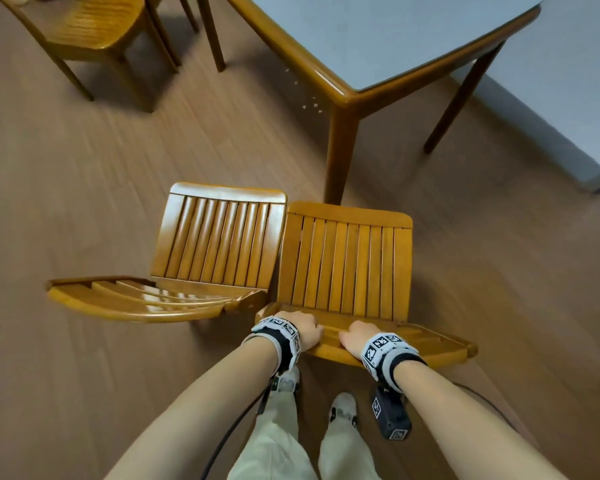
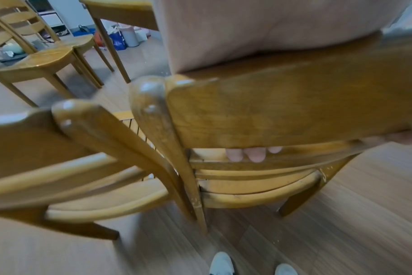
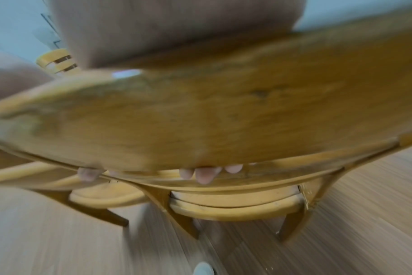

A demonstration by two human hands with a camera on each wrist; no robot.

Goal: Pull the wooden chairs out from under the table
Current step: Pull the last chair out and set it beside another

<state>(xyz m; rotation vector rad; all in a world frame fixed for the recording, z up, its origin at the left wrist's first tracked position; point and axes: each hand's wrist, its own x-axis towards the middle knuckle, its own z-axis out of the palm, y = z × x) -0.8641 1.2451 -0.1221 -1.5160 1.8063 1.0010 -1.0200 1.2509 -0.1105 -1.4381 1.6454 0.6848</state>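
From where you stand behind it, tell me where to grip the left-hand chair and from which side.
Grip the left chair by its curved top back rail, reaching from behind and above, fingers curled over it. That rail faces you, with open gaps beneath. Both the left hand and right hand already hold the neighbouring right chair this way.

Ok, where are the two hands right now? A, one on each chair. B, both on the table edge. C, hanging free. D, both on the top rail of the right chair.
D: the left hand and right hand both grip the top rail of the right chair, fingers curled under it.
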